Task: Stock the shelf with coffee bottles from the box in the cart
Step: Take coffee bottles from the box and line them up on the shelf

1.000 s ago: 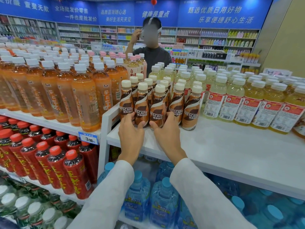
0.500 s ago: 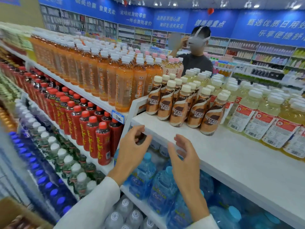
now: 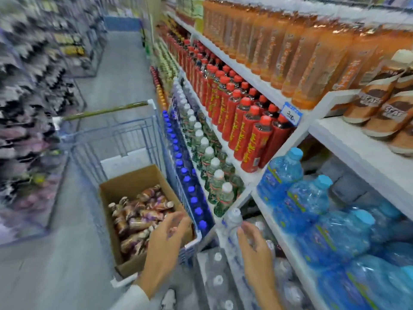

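In the aisle beside the shelf (image 3: 348, 139), a blue wire cart (image 3: 125, 139) stands with an open cardboard box (image 3: 134, 182) in its near end, and the coffee bottles (image 3: 143, 218) lie jumbled on their sides inside it. The left hand (image 3: 166, 245) hovers over the box's near right corner, fingers loosely spread, its grip wide and empty. The right hand (image 3: 254, 249) hangs apart from it, in front of the lower shelves, fingers loosely curled and holding nothing. More coffee bottles (image 3: 380, 108) already stand on the upper white shelf at the far right — next to a row of orange bottles (image 3: 301, 41), with red-capped bottles (image 3: 245, 121) and blue water jugs (image 3: 312, 209) on the levels below. The whole view is motion-blurred.
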